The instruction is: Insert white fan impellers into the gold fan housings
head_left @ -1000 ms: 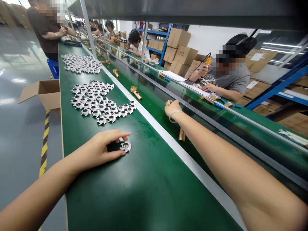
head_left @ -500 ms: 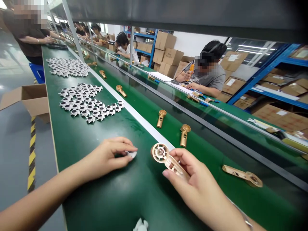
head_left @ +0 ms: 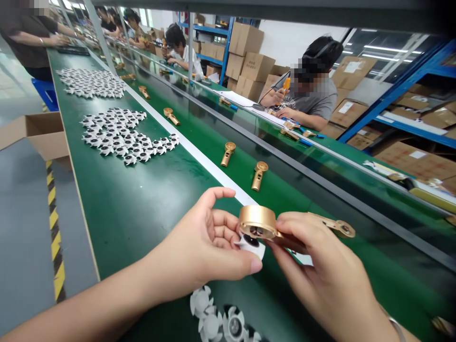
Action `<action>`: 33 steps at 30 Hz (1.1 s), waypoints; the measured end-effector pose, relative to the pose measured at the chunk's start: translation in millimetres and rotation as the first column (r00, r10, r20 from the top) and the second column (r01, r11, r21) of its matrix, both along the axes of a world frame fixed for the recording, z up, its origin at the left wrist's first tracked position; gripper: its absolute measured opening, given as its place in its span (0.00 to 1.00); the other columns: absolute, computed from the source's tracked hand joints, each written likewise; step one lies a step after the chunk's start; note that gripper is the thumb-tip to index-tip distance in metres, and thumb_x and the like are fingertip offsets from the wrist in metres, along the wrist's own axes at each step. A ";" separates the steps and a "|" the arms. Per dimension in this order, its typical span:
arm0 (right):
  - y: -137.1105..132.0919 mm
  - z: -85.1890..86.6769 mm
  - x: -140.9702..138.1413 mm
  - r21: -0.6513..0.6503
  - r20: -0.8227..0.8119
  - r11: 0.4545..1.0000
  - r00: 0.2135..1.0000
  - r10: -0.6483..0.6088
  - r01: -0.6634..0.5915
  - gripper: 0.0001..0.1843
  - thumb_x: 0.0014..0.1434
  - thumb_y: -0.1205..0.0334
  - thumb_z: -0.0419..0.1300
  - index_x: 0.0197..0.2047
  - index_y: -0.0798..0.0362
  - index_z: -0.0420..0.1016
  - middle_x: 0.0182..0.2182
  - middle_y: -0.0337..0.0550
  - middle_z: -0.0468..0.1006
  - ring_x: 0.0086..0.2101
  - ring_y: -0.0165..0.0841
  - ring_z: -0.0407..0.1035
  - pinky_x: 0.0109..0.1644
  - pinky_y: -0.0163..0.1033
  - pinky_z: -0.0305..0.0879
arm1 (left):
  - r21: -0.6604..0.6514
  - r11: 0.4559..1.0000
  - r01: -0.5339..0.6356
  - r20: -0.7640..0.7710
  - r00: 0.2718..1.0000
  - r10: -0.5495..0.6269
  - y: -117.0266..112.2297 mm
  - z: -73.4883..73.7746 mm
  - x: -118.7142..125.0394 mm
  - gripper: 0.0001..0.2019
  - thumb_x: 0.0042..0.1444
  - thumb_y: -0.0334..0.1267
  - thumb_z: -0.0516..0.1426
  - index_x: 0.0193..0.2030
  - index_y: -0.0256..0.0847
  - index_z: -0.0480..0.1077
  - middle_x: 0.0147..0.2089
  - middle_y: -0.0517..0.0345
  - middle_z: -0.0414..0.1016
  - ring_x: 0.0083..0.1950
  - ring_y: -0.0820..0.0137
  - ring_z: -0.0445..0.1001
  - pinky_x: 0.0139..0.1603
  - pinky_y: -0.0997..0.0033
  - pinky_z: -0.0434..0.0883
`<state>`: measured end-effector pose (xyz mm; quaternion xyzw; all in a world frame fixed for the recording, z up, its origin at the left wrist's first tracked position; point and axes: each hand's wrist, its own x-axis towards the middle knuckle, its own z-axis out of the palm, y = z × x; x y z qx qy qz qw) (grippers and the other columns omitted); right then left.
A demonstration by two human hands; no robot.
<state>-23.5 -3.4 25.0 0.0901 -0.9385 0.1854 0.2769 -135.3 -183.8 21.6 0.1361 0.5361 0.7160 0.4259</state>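
As pale, curve-bladed fans (head_left: 210, 325) crowd my feed's lower centre, my left hand (head_left: 208, 247) pinches a white fan (head_left: 244, 246) mid-frame, dark hub showing, just under the smooth gold housing (head_left: 257, 217), whose handle my right hand (head_left: 317, 244) grasps! Beyond, round-headed gold pieces (head_left: 259, 175) dot the green belt (head_left: 204, 135); upper left, spiky fans (head_left: 116, 135) cluster on the glossy bench (head_left: 149, 187).

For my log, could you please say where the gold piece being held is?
In the head view, the gold piece is right of centre in the right hand, above the white fan wheel in the left hand.
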 end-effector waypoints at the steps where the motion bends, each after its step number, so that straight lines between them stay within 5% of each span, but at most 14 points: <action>1: 1.6 0.2 0.2 0.040 -0.024 0.999 1.000 0.000 0.001 0.13 0.64 0.76 0.57 0.48 0.51 0.66 0.42 0.42 0.74 0.41 0.29 0.70 0.44 0.32 0.66 | 0.020 1.000 0.007 0.041 0.999 -0.007 1.2 -1.0 -0.4 0.47 0.39 0.29 0.73 0.61 0.47 0.51 0.37 0.62 0.75 0.31 0.79 0.71 0.33 0.78 0.72; 18: 12.2 -6.5 -0.5 0.241 -0.015 0.971 1.000 -0.008 0.011 0.19 0.60 0.80 0.59 0.51 0.54 0.68 0.48 0.49 0.74 0.43 0.37 0.70 0.46 0.42 0.65 | 0.090 0.995 0.038 0.204 0.977 -0.055 2.4 -14.8 -7.4 0.49 0.39 0.29 0.74 0.64 0.43 0.50 0.37 0.57 0.80 0.33 0.77 0.76 0.36 0.77 0.70; 27: 16.3 -5.4 -5.4 0.300 -0.034 0.953 0.998 0.051 -0.038 0.17 0.61 0.78 0.59 0.50 0.52 0.68 0.47 0.47 0.75 0.42 0.34 0.72 0.45 0.38 0.67 | 0.076 0.996 0.048 0.257 0.964 -0.066 0.0 -16.8 -10.4 0.47 0.40 0.30 0.74 0.63 0.42 0.51 0.38 0.59 0.81 0.35 0.76 0.76 0.42 0.72 0.68; 33: 3.0 5.1 -14.5 0.300 0.004 0.953 0.999 0.039 -0.038 0.34 0.59 0.57 0.66 0.64 0.57 0.62 0.40 0.48 0.79 0.35 0.37 0.76 0.36 0.40 0.70 | 0.159 0.982 0.104 0.285 0.947 -0.146 0.2 -24.2 -11.6 0.36 0.46 0.29 0.72 0.56 0.41 0.56 0.40 0.59 0.80 0.37 0.77 0.76 0.43 0.74 0.68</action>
